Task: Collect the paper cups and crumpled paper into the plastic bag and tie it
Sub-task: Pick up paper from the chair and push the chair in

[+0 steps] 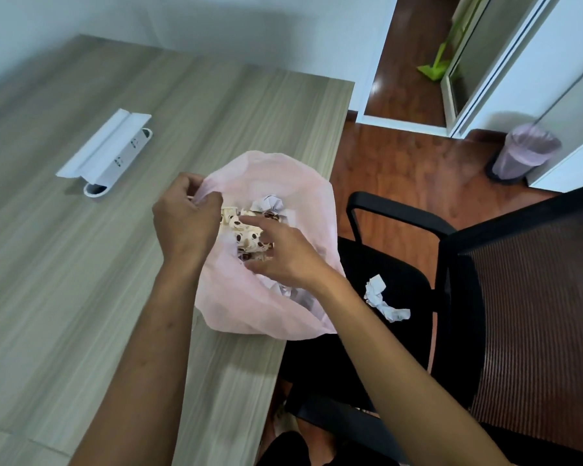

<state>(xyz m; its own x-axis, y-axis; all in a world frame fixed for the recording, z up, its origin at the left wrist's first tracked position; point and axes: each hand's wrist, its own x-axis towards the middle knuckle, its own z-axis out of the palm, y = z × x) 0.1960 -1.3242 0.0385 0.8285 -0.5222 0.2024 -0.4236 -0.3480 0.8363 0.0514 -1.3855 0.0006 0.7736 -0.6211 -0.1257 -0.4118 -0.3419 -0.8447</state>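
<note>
A pale pink plastic bag (276,176) sits open at the right edge of the wooden desk (81,264), partly hanging over it. Inside lie patterned paper cups (246,237) and a crumpled paper ball (270,203). My left hand (182,220) pinches the bag's left rim. Over the bag's mouth, my right hand (280,253) has its fingers spread, the index finger pointing at the cups; it holds nothing. Another crumpled paper (382,297) lies on the black chair seat (398,264), right of the bag.
A white flip-up socket box (105,149) is set into the desk at the left. The black mesh office chair (519,297) stands close on the right. A small bin with a pink liner (522,156) stands on the wooden floor by the wall.
</note>
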